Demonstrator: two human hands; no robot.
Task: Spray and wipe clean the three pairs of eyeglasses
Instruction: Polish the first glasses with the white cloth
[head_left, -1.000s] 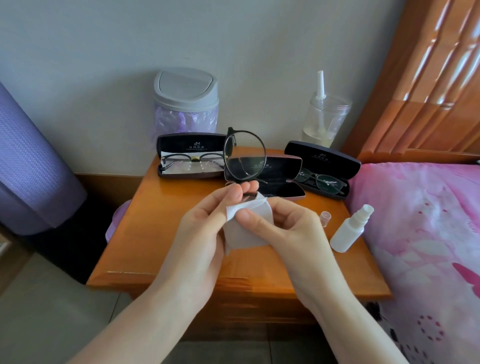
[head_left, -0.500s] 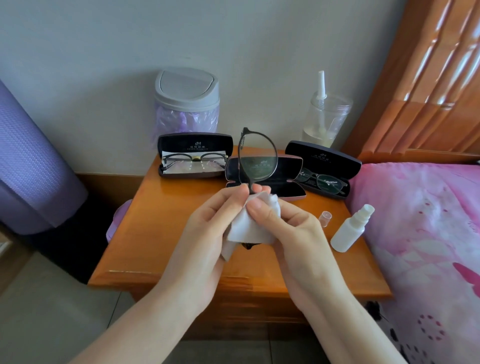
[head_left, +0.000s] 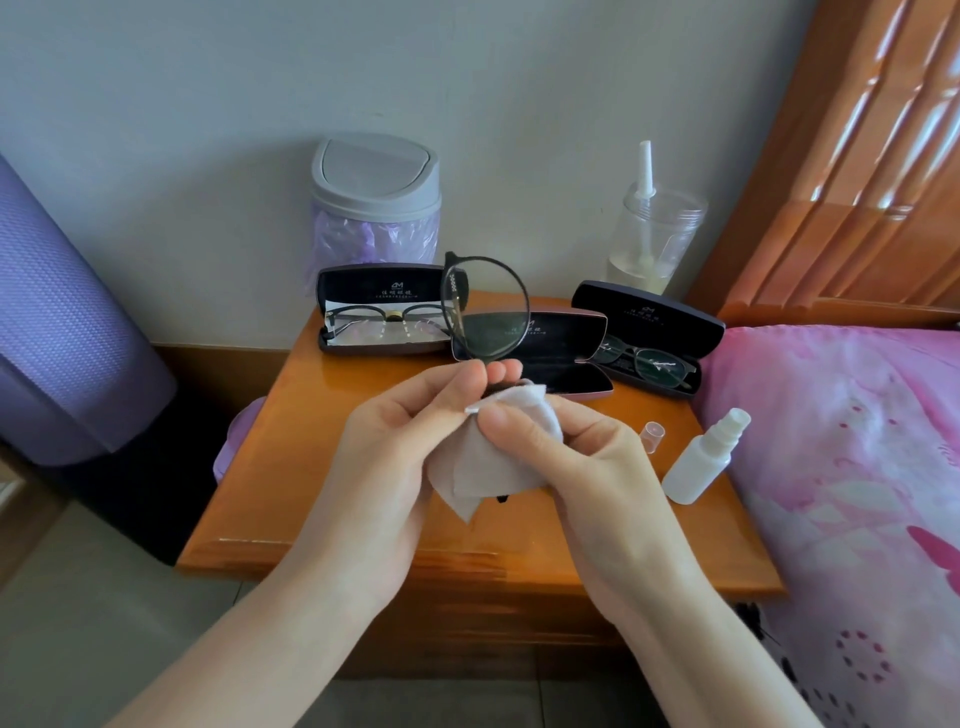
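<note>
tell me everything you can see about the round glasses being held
The round glasses have a thin dark frame, metal by its look. They are held on edge above the nightstand, one clear lens up and bare, before the empty middle case. The lower lens is hidden in a pale cloth that the right hand pinches; the left hand holds them just below the bare lens.

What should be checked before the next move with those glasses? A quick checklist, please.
1. Grip: the left hand holds the round glasses: ok.
2. Wipe: the right hand pinches the cloth over the lower lens: ok.
3. Lower lens clean: cannot tell, the cloth hides it.
4. The middle case is open and empty for them: ok.
5. The spray bottle is capped: not ok, its cap sits apart on the nightstand.
</note>
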